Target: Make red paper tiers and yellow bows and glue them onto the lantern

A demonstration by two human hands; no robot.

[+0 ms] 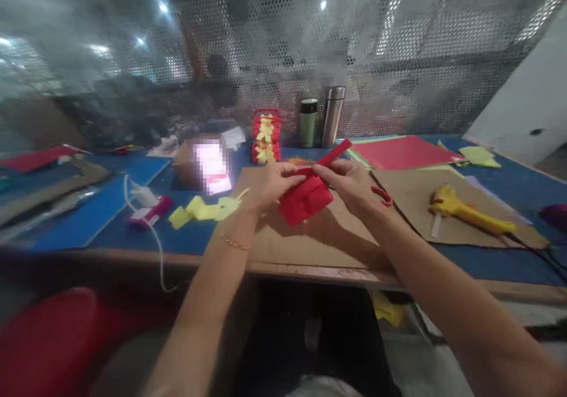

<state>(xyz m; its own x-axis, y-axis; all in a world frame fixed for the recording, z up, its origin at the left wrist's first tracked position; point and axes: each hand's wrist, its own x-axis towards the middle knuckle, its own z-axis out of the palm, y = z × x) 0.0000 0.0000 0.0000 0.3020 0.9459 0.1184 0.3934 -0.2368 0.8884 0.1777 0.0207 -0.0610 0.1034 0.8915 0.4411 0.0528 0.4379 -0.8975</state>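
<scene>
Between both hands is a small red folded paper piece [305, 201], held just above a brown cardboard sheet [283, 246]. My left hand [275, 185] pinches its left upper edge with thumb and fingers. At the upper right, my right hand [349, 179] pinches it where a narrow red strip [337, 152] sticks up and to the right. I cannot tell whether the strip is joined to the folded piece. Red scissor handles [383, 196] show beside my right hand; the blades are hidden.
A yellow glue gun [472, 208] lies on cardboard to the right. Behind stand a green tumbler [308, 123], a steel flask [333, 117] and a red piece with yellow paper shapes [266, 137]. Yellow paper pieces [204, 209] and a lit screen [212, 166] are left; red sheets [407, 152] lie back right.
</scene>
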